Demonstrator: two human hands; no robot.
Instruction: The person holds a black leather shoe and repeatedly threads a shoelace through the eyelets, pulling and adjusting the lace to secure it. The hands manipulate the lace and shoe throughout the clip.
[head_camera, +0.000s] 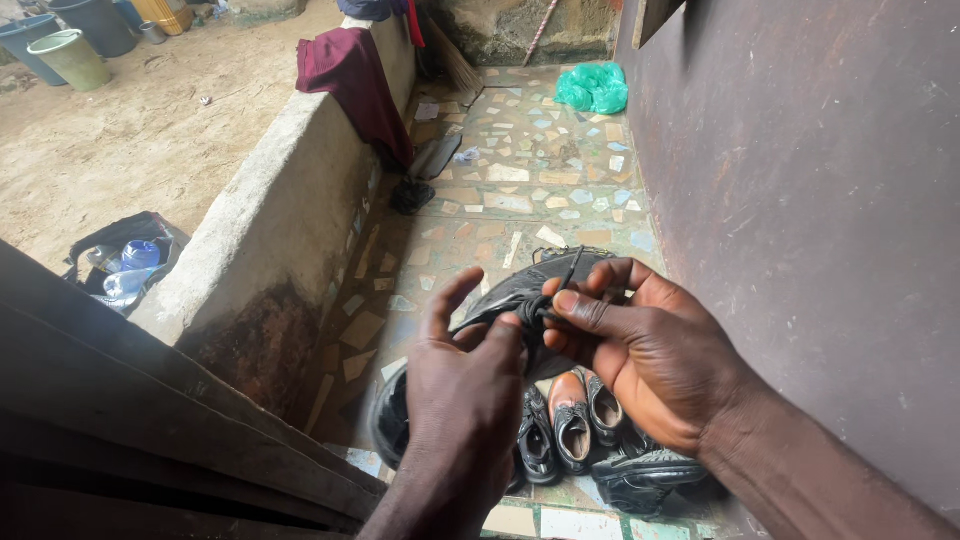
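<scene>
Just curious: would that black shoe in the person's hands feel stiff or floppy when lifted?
Probably fairly stiff: the black shoe keeps its shape while held by the left hand and right hand. Its lace looks limp, likely to dangle.

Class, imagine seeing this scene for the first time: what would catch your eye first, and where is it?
Centre front, the left hand and right hand pinch the neck of a black bag. Below them, shoes sit on the mosaic floor. Far back lies a bright green bag.
</scene>
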